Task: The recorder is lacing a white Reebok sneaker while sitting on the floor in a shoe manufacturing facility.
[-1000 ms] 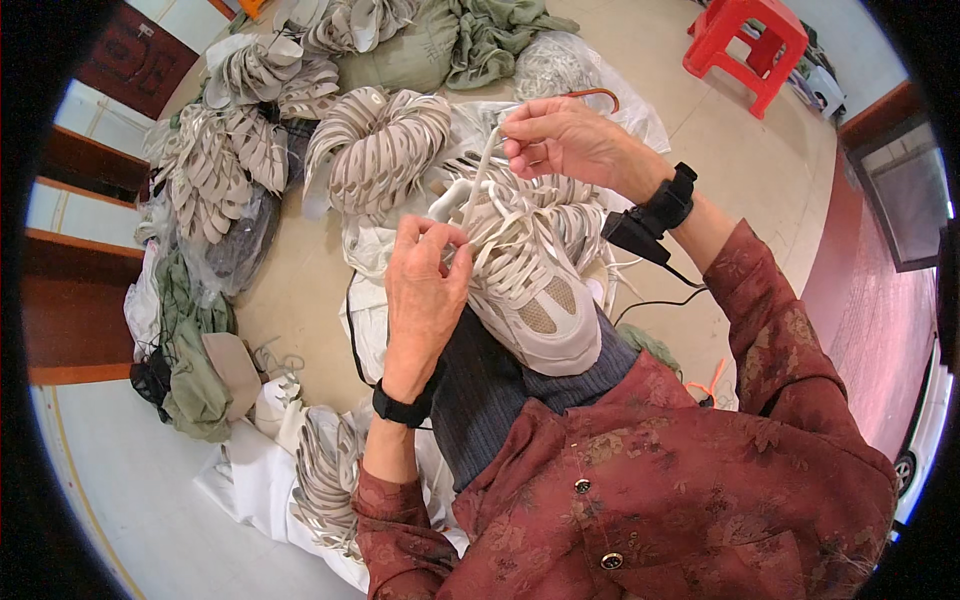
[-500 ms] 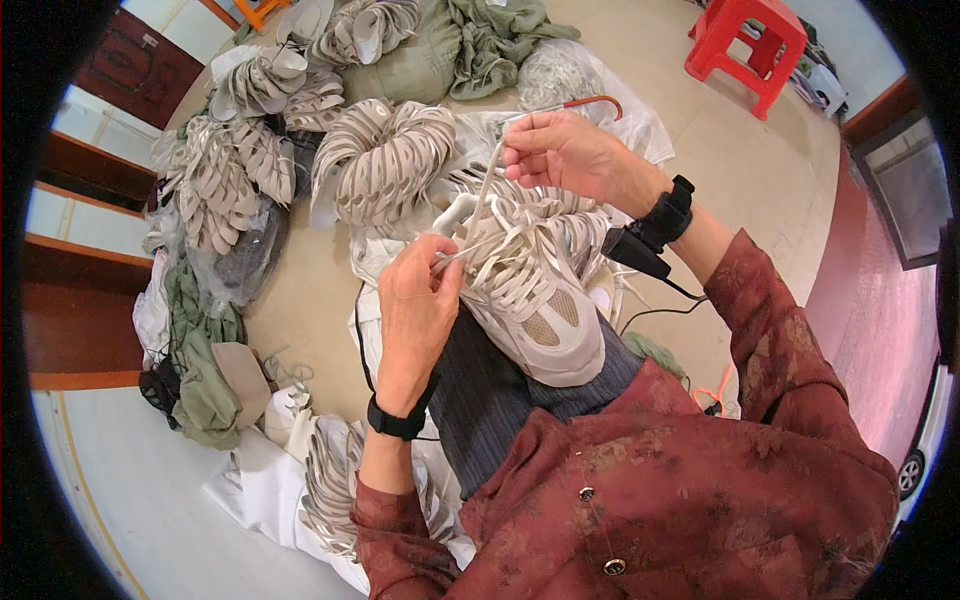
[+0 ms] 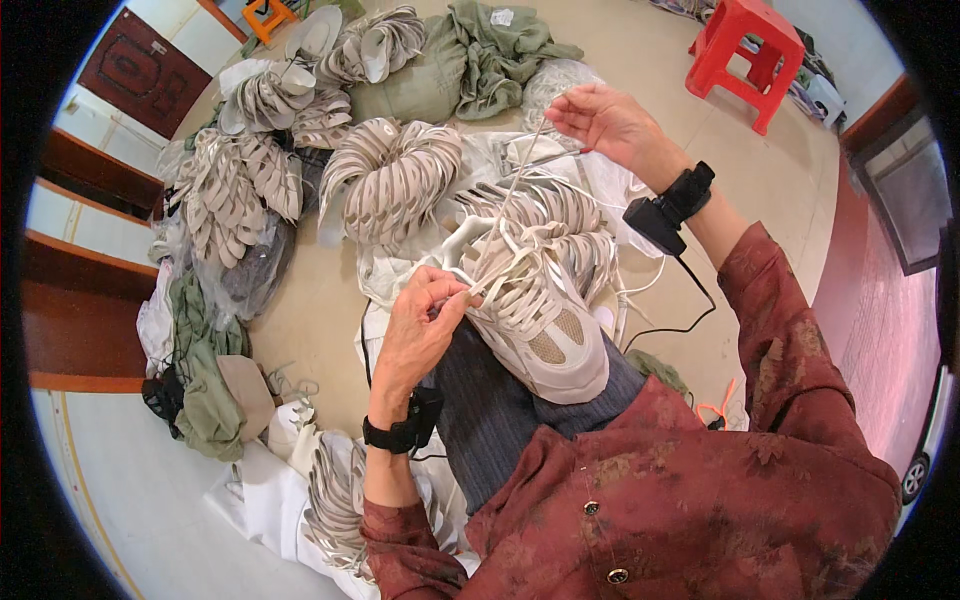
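A beige and white sneaker upper (image 3: 550, 340) with a mesh toe rests across my knees, its toe toward me. A light shoelace (image 3: 518, 182) is threaded through its eyelets. My right hand (image 3: 610, 125), raised beyond the shoe, pinches the lace and holds it stretched upward. At the left side of the shoe opening, my left hand (image 3: 425, 318) is closed, thumb and forefinger pinching a lace near the eyelets. Just past the shoe lies a bundle of nested uppers (image 3: 540, 215). A thin metal tool with a reddish handle lies partly hidden beneath my right hand.
More bundled uppers (image 3: 390, 180) lie on the floor ahead and to the left. Green cloth sacks (image 3: 505, 55) are behind them. A red plastic stool (image 3: 748, 60) stands at the far right. Black cables run from my wristbands. Another bundle (image 3: 335, 495) sits by my left forearm.
My right hand has moved up and to the right, drawing the lace out longer. The left hand stays near the eyelets. The view has shifted slightly.
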Tool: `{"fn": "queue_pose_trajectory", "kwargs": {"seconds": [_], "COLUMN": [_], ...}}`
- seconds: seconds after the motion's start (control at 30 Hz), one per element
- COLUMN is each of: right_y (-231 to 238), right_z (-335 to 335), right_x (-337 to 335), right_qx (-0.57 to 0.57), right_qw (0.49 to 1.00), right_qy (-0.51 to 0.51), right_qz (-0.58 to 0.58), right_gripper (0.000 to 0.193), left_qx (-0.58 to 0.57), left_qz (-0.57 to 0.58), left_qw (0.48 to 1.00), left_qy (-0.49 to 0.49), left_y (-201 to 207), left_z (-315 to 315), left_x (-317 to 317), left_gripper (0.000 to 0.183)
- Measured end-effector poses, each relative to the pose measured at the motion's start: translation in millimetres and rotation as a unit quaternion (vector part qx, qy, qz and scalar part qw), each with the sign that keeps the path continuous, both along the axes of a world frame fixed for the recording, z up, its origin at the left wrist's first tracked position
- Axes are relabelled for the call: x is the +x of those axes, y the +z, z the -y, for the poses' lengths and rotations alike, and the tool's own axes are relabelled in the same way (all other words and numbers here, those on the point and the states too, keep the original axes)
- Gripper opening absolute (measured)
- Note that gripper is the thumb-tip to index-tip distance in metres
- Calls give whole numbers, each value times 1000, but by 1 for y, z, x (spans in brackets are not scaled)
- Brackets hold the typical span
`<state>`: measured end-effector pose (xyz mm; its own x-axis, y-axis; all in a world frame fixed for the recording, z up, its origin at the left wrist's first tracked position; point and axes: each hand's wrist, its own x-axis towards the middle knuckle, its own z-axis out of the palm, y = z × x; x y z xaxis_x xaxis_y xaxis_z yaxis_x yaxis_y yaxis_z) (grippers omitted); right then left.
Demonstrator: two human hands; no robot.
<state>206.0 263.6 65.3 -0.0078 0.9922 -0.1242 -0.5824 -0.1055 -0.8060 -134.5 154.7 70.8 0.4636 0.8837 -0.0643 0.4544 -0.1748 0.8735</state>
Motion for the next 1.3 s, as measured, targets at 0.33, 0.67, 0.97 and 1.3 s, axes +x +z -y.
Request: {"fn": "queue_pose_trajectory", "kwargs": {"seconds": [0.33,0.67,0.97,1.3], "right_y": [2,-53,-37,-48], "right_z": [-8,61,89,92], "right_x": [21,-77,-113,-115], "right_qx": [55,276,380,301], "right_qw": [997,855,804,827], "right_qy": [-5,153,40,176], "right_qz": [58,411,455,441], "right_gripper": [15,30,25,25], "left_qx": [-25,197,118,-50], "left_qz": [76,-31,-3,104], "left_qw": [995,972,978,978], "left_qy": [67,126,170,175], "left_y": [-18,-35,-43,-7], "left_z": [-8,-6,23,53], "left_x": [6,21,-6,-1], "left_gripper": [20,17,11,27]}}
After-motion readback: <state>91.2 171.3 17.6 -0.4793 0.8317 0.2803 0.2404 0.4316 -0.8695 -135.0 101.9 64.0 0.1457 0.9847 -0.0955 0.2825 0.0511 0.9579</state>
